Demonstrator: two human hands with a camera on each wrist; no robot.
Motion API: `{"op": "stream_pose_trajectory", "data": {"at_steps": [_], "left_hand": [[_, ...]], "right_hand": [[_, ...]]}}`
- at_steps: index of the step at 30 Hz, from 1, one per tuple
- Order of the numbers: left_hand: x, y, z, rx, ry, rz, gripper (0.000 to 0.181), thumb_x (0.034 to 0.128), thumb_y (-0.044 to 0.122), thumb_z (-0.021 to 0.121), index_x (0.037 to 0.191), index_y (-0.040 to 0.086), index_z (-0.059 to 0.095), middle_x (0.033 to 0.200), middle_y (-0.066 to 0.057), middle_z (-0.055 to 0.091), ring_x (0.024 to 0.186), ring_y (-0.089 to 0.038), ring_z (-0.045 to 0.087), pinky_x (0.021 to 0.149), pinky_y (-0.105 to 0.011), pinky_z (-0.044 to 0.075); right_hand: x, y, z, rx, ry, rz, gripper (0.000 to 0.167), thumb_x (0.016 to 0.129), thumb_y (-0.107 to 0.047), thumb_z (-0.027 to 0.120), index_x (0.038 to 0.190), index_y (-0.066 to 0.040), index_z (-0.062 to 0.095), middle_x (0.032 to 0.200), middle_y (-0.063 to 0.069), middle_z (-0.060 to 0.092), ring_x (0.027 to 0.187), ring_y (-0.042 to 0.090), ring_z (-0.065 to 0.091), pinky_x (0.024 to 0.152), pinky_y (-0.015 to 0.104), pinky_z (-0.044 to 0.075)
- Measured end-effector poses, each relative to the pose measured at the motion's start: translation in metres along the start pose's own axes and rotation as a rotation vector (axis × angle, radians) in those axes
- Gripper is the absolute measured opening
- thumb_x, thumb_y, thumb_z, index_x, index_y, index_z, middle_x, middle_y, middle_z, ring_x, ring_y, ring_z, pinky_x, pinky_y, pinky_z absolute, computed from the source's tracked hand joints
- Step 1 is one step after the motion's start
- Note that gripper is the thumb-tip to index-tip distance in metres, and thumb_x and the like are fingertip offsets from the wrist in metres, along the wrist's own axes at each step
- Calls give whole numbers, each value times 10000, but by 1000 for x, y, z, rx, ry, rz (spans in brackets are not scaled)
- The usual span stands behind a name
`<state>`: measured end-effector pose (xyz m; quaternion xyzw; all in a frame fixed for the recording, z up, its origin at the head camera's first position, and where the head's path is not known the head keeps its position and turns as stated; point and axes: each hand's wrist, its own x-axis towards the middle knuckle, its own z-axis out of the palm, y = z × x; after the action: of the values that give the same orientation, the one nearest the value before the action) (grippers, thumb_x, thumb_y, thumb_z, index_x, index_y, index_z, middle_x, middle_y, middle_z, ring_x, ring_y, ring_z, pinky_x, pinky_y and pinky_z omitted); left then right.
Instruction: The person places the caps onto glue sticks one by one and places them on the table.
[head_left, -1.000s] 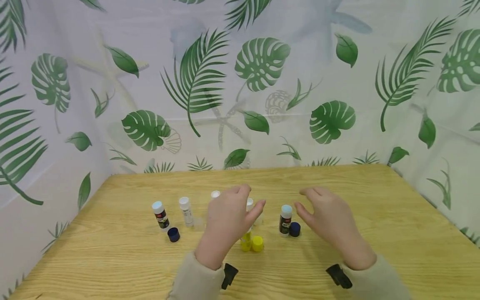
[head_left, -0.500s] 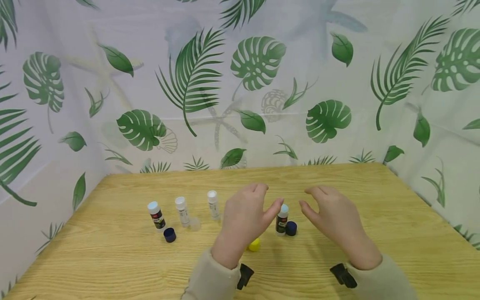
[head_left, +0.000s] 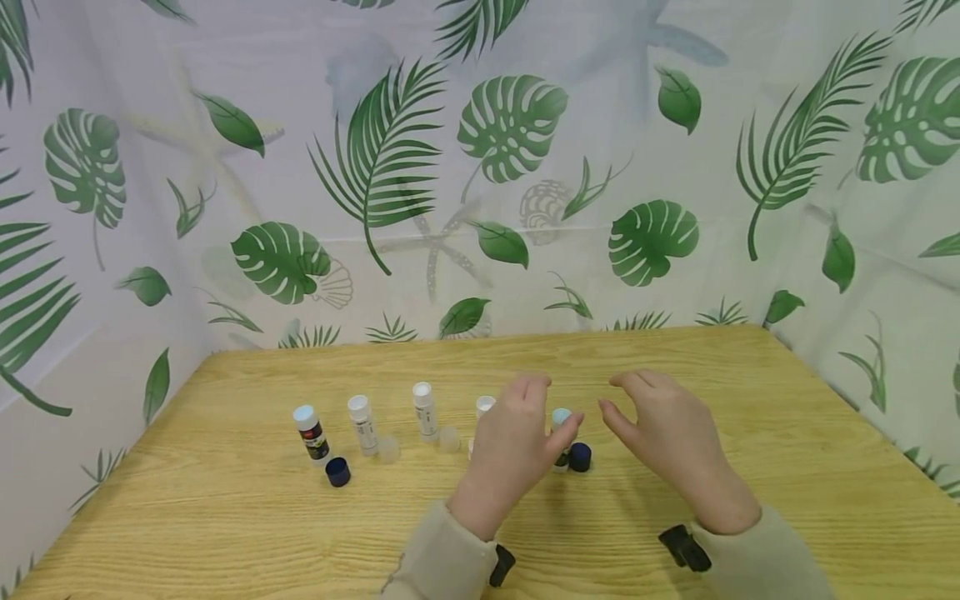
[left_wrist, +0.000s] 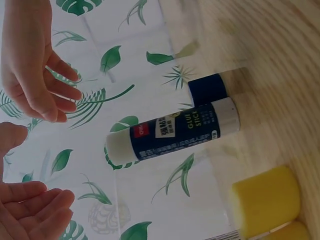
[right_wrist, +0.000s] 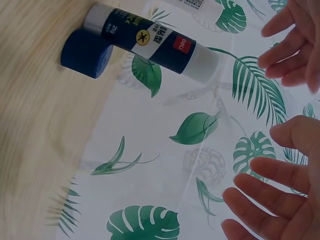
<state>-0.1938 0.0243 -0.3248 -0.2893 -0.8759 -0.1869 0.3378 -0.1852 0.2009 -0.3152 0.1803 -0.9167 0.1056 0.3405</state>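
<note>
- Head view suggests uncapping is done: each stick seen clearly looks bare, its cap off; no stick is held and no cap fitted, so any handling of them is left.
- Well left of the right stick [left_wrist: 172, 126]: left stick [head_left: 312, 435], upright, navy cap [head_left: 338, 472] beside it.
- Nearer its left: first white stick [head_left: 364, 427] and second white stick [head_left: 425, 414], clear caps [head_left: 389, 450] beside them.
- Just left of it: left hand [head_left: 517, 442], fingers loosely bent, grasping nothing, partly hiding the third white stick [head_left: 485, 404]; yellow cap [left_wrist: 267, 202] also lies left.
- Right stick itself: upright between the hands, seemingly touching neither, blue cap [head_left: 581, 457] just right.
- Right of it: right hand [head_left: 671, 433], likewise free.
</note>
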Motion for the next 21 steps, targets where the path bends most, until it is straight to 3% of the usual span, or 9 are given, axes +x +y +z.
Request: {"op": "stream_pose_trajectory", "data": {"at_steps": [3, 6, 13, 18, 21], "left_hand": [[-2, 1, 6, -4, -18, 9, 429, 815, 362, 613, 1018, -15, 580, 926, -104, 598, 619, -122, 566, 463, -138, 432], [-4, 1, 10, -71, -69, -6, 428, 833, 330, 602, 1055, -33, 554, 965, -115, 582, 737, -150, 585, 571, -159, 466], [-6, 7, 15, -305, -235, -153, 501, 850, 261, 593, 1198, -57, 422, 1109, -135, 476, 948, -189, 514, 762, -208, 444], [-7, 6, 21, -422, -304, -284, 551, 855, 236, 590, 1262, -57, 361, 1205, -154, 429, 1043, -220, 476, 831, -280, 427], [-8, 5, 25, -471, -311, -334, 543, 855, 219, 591, 1265, -58, 367, 1204, -155, 437, 1066, -231, 464, 849, -308, 418]], "right_hand": [[-1, 0, 0, 1, -9, 13, 242, 729, -156, 704, 901, 1, 634, 853, 147, 629, 707, 281, 596, 488, 356, 469], [-1, 1, 0, 2, -5, 16, 244, 728, -155, 706, 899, 2, 634, 850, 148, 628, 686, 275, 595, 470, 344, 463], [-2, 3, 3, 1, 4, 4, 238, 728, -162, 705, 891, -1, 638, 845, 142, 628, 662, 261, 592, 460, 337, 460], [-2, 3, 3, -1, -12, 13, 240, 732, -170, 703, 894, -5, 638, 856, 139, 628, 659, 255, 592, 464, 335, 461], [-2, 3, 4, -3, -16, 14, 241, 733, -174, 702, 893, -5, 638, 855, 139, 628, 651, 253, 591, 463, 336, 461]]}}
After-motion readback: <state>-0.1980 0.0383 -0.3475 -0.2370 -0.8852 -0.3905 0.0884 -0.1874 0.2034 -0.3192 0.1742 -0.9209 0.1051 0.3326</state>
